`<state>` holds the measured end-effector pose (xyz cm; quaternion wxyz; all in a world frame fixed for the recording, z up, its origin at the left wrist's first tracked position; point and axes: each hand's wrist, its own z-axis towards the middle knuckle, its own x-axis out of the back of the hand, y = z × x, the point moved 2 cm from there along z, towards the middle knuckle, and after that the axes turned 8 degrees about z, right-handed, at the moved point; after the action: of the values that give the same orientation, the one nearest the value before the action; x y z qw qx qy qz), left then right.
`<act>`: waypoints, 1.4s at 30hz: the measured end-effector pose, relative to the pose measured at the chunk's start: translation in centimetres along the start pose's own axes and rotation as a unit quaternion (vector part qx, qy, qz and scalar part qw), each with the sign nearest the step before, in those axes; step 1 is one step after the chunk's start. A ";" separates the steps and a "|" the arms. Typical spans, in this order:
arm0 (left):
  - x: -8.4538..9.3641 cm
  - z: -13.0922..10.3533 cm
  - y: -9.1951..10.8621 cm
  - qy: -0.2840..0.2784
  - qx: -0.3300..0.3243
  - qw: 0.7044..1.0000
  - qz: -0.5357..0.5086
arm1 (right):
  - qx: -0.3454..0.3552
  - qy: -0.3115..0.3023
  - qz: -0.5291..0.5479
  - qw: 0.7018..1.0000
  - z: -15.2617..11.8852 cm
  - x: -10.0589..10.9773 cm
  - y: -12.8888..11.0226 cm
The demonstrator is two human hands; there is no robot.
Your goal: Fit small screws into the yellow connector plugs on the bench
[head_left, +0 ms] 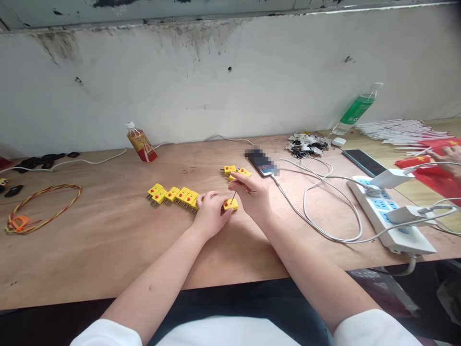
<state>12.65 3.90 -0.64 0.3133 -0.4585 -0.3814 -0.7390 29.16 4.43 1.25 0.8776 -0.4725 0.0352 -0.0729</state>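
Observation:
My left hand (212,211) is closed, its fingertips pinching a small yellow plug (232,205) with a red dot against the table. In my right hand (252,192) is a thin screwdriver (233,198), gripped between bent fingers. Its slim shaft points down and its tip meets the top of that plug; most of the handle is covered by the fingers. Left of my left hand, several similar yellow plugs (173,194) with metal pins lie in a slanting row, the last partly covered by the hand. A few more yellow plugs (229,169) lie just beyond my right hand.
A phone (261,162) on a white cable lies behind my right hand. Further right are a power strip (382,211), a second phone (363,162) and another person's hand (450,158) over red flags. A drink bottle (141,142) and a wire loop (46,218) are left.

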 end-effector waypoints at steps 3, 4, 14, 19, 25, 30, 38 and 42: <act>0.3 -0.2 -0.1 0.000 -0.011 0.999 0.048 | 0.003 -0.060 0.014 0.998 -0.1 -0.2 -0.2; 0.4 -0.2 -0.1 -0.001 -0.016 0.998 0.063 | -0.001 -0.091 0.026 0.995 -0.1 -0.2 -0.4; 0.7 -0.4 0.4 -0.004 -0.034 0.996 0.085 | -0.054 -0.096 0.031 0.994 -0.3 -1.0 -0.9; 0.8 -0.4 0.6 0.000 -0.030 0.996 0.085 | -0.023 -0.029 -0.011 0.999 -0.2 -0.7 -0.5; 1.0 -0.5 0.7 0.001 -0.026 0.997 0.077 | 0.003 0.034 -0.063 0.997 -0.8 -0.3 -0.5; 1.0 -0.5 0.6 0.002 -0.026 0.996 0.087 | 0.015 0.051 -0.009 0.999 -0.2 0.0 0.2; 0.7 -0.8 0.1 0.033 0.027 0.991 0.131 | 0.047 0.236 -0.018 0.971 2.9 2.8 4.3; 0.6 -0.6 0.5 0.031 0.000 0.992 0.126 | 0.043 0.213 -0.044 0.975 3.4 2.7 5.9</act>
<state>12.59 3.12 -0.14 0.4158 -0.4797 -0.3106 -0.7075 32.81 10.01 -1.83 0.8655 -0.4090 0.1970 -0.2118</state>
